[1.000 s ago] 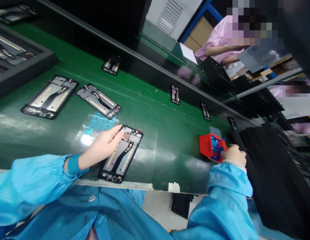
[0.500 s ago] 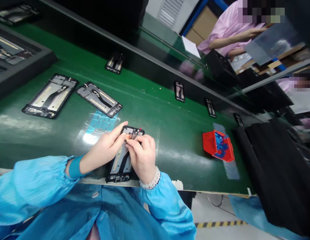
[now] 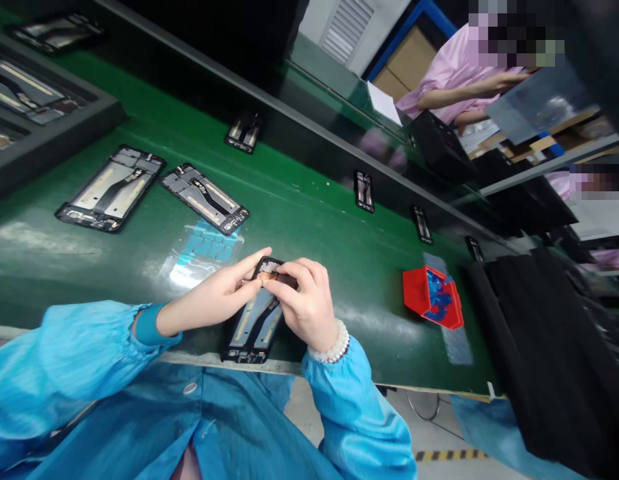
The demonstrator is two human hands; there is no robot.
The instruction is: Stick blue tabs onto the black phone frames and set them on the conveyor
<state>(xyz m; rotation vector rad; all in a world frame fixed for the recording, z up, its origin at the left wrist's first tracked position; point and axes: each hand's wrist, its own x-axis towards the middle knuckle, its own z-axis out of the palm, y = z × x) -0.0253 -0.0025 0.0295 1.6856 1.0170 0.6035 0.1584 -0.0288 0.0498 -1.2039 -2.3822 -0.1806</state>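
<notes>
At the near edge of the green counter (image 3: 339, 253), the left hand (image 3: 224, 297) steadies a phone frame (image 3: 256, 320) flat while the right hand (image 3: 306, 303) pinches its fingertips at the frame's top end, seemingly pressing something small in. A red bin (image 3: 432, 297) sits to the right, within reach.

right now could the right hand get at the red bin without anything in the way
Probably yes: the right hand is busy on the phone frame, but only bare green belt lies between it and the red bin.
</notes>
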